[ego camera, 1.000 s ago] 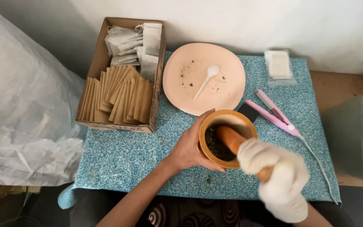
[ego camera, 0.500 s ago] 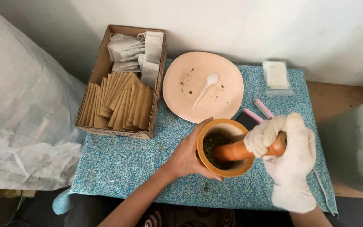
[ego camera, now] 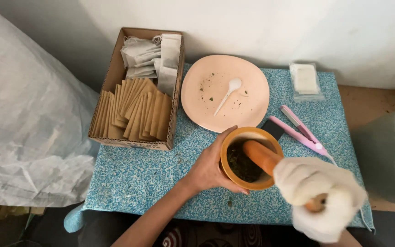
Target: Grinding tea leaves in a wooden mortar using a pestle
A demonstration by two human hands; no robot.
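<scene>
An orange-brown wooden mortar (ego camera: 228,152) with dark green crushed herbs inside stands on the blue speckled table (ego camera: 133,178). My bare left hand (ego camera: 206,167) wraps around the mortar's left side. My right hand (ego camera: 318,194), in a white glove, grips the upper end of a wooden pestle (ego camera: 261,157) that leans into the bowl from the right. The pestle's tip rests in the herbs.
A pink plate (ego camera: 252,96) with a white plastic spoon (ego camera: 228,93) and herb flecks lies behind the mortar. A cardboard box (ego camera: 115,73) of brown and white sachets sits at the left. A pink heat sealer (ego camera: 300,130) and a small clear packet (ego camera: 306,80) lie at the right.
The pestle has swung inside the mortar, and my gloved right hand has dropped lower and to the right. My left hand has kept its hold on the mortar.
</scene>
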